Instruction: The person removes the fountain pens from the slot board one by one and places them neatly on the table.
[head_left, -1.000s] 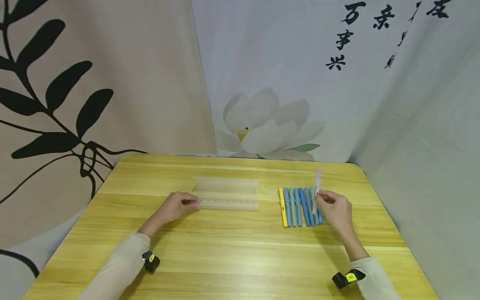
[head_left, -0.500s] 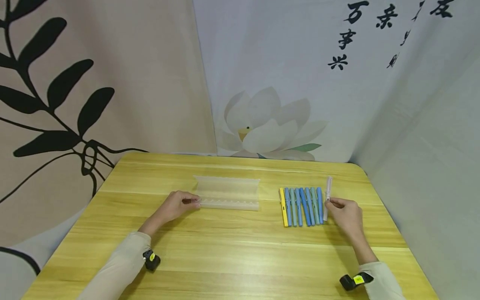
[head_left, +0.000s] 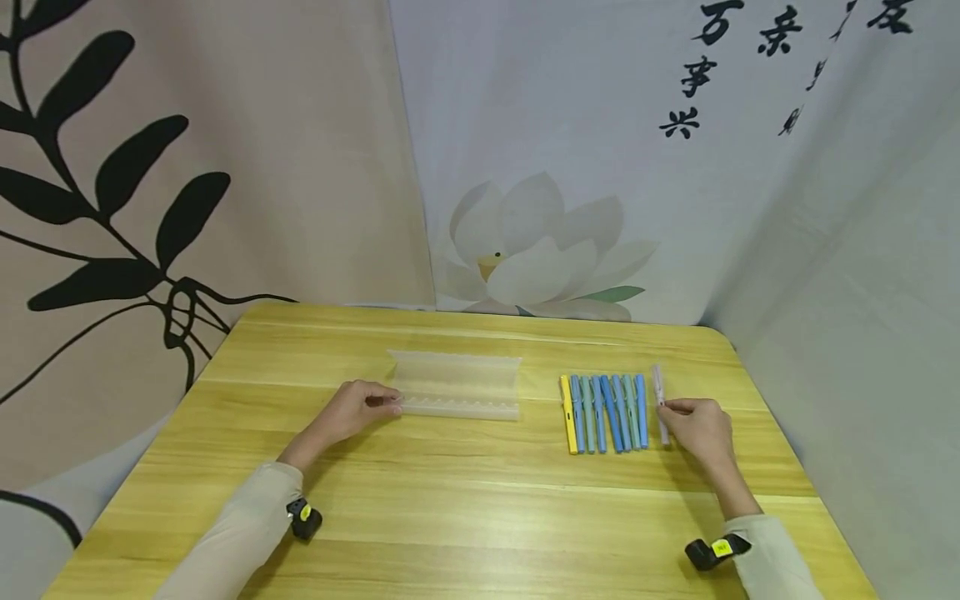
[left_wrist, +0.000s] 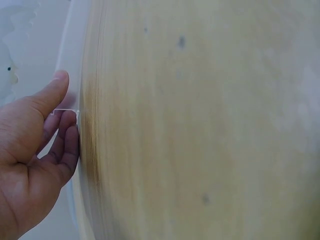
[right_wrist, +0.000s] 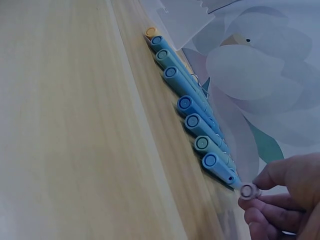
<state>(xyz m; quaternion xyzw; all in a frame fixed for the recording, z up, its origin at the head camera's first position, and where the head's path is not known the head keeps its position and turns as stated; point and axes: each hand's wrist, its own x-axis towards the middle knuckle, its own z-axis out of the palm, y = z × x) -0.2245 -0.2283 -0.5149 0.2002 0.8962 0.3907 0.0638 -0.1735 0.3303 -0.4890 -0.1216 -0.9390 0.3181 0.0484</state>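
Note:
Between thumb and fingers my right hand [head_left: 701,429] pinches a pale pinkish-white pen [head_left: 659,385]. This pen lies lengthwise just right of a row of pens, with its round end [right_wrist: 247,191] facing the right wrist camera. A yellow pen [head_left: 567,417] forms the row's left end, followed by several blue and green pens [head_left: 602,415] side by side. Thumb and fingers of my left hand [head_left: 363,410] pinch the left end of a translucent plastic case [head_left: 457,379], lying with its flap spread toward the back. A notched strip [head_left: 457,404] runs along the case's front.
Everything lies on a wooden table [head_left: 480,508] with rounded back corners. A curtain [head_left: 540,125] with a lotus print hangs right behind it, and another pale curtain [head_left: 862,275] borders the right side.
My right hand has carried the pale pen from above the row's right part to the right, down beside the last blue pen. My left hand stays at the case.

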